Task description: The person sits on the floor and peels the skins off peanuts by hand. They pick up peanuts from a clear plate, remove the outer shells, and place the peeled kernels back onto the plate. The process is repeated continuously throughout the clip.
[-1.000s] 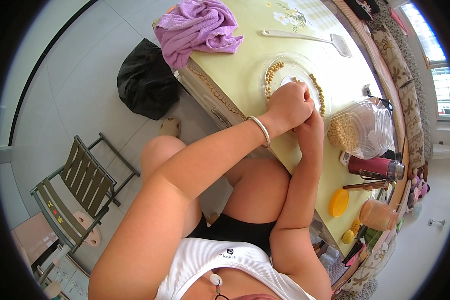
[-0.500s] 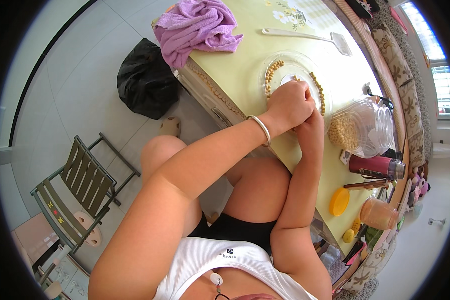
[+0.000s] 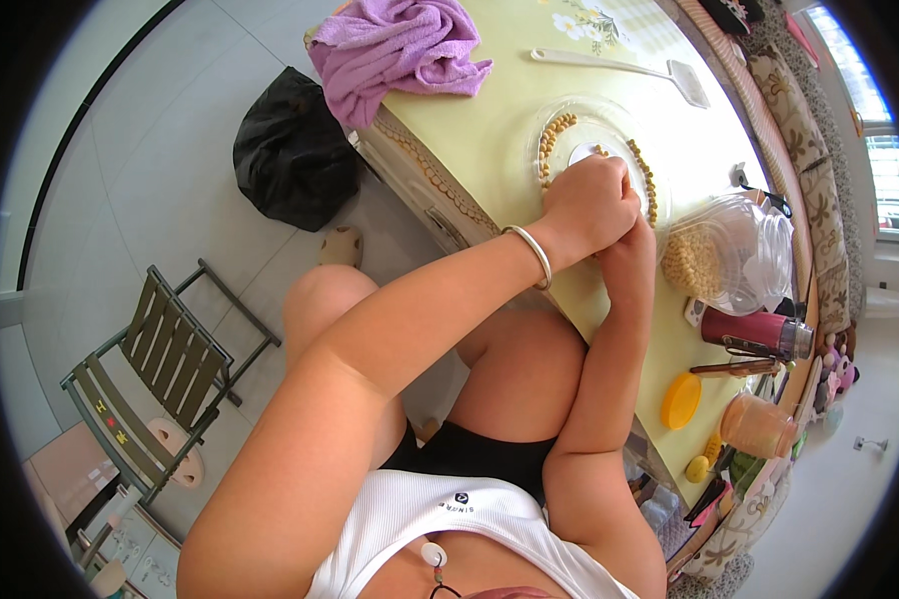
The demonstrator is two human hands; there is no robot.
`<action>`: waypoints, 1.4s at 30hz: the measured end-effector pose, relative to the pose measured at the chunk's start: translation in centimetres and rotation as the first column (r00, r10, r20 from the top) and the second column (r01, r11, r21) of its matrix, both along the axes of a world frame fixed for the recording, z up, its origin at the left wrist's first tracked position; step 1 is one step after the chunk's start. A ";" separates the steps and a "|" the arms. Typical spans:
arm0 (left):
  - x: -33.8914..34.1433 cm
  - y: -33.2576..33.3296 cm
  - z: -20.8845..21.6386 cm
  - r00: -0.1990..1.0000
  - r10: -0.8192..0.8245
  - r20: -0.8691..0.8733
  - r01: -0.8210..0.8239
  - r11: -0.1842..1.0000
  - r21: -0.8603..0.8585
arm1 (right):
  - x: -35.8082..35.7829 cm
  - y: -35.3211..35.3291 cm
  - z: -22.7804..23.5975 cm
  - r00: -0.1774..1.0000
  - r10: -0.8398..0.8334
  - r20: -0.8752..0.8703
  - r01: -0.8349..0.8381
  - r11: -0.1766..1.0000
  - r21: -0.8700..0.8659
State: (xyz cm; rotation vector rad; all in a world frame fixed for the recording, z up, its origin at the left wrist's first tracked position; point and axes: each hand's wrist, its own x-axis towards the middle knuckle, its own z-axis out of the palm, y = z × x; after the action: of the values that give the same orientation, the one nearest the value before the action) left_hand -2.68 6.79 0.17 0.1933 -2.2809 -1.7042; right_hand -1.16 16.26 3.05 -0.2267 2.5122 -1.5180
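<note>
Two hands meet over the desk (image 3: 489, 135), curled and touching: left hand (image 3: 589, 205) with knuckles uppermost, right hand (image 3: 633, 255) close against it on the near right. I cannot tell from my feed whether their fingers hold anything; the tips are hidden. Tan bean-like pieces (image 3: 549, 142) lie around the fingers: a few just beyond the left knuckles, one curved row to the left, another just beside the fingers on the right. All rest on a clear round tray (image 3: 569, 106), partly under the hands. A pale bangle (image 3: 539, 253) circles the left wrist. Further right I log a clear jar (image 3: 757, 262) with more such pieces inside, then a maroon flask (image 3: 734, 327) and a yellow lid (image 3: 680, 401). Beyond the tray: a white spatula (image 3: 609, 63). Far left corner: a lilac towel (image 3: 400, 55), bunched.
</note>
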 end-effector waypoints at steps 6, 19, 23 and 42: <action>-0.1 -0.1 0.1 1.000 -0.004 0.013 0.004 1.000 -0.009 | 0.0 -0.1 -0.1 0.999 -0.001 -0.033 0.001 1.000 -0.008; -0.3 0.2 0.4 0.999 0.017 -0.032 -0.017 1.000 -0.007 | -0.3 0.2 -0.7 0.994 -0.009 -0.111 0.014 0.999 0.052; -0.4 0.1 0.5 1.000 0.003 -0.009 -0.003 1.000 -0.017 | -0.2 0.2 -0.4 0.995 -0.001 -0.096 0.010 0.995 0.095; -0.7 0.4 0.2 1.000 -0.003 0.006 0.003 0.999 -0.036 | -0.2 0.2 -0.1 0.997 0.001 -0.078 0.008 0.994 0.111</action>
State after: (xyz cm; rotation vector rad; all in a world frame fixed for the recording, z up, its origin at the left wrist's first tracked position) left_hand -3.40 7.17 0.40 0.1872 -2.3157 -1.6645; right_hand -1.33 16.42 2.92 -0.2695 2.6494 -1.3908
